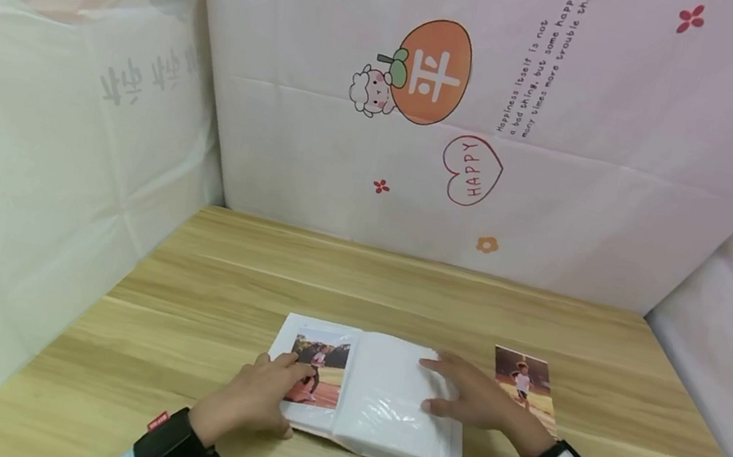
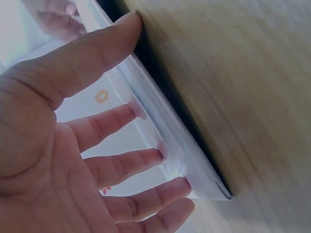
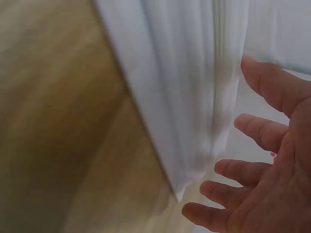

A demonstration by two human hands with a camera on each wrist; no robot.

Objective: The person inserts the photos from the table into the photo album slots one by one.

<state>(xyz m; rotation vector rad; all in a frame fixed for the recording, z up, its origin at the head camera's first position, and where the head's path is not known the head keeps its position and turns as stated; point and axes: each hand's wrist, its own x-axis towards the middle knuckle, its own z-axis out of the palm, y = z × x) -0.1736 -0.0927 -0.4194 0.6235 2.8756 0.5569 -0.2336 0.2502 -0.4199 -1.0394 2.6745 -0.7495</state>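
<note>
An open photo album [image 1: 386, 393] lies on the wooden table, its left page carrying a photo [image 1: 330, 376] of a person running on a track. My left hand [image 1: 258, 396] rests on that left page with fingers spread, fingertips on the photo and the thumb near the lower edge. In the left wrist view the left fingers [image 2: 126, 162] are nearly straight against the page. My right hand [image 1: 473, 396] lies at the right edge of the blank right page, thumb and fingers apart. The right wrist view shows the right fingers [image 3: 243, 172] extended beside the stack of pages [image 3: 194, 87].
A loose photo [image 1: 525, 384] of a runner in a white top lies right of the album, partly behind the right forearm. Printed white cloth [image 1: 320, 156] hangs at the back and sides of the table [image 1: 244, 265].
</note>
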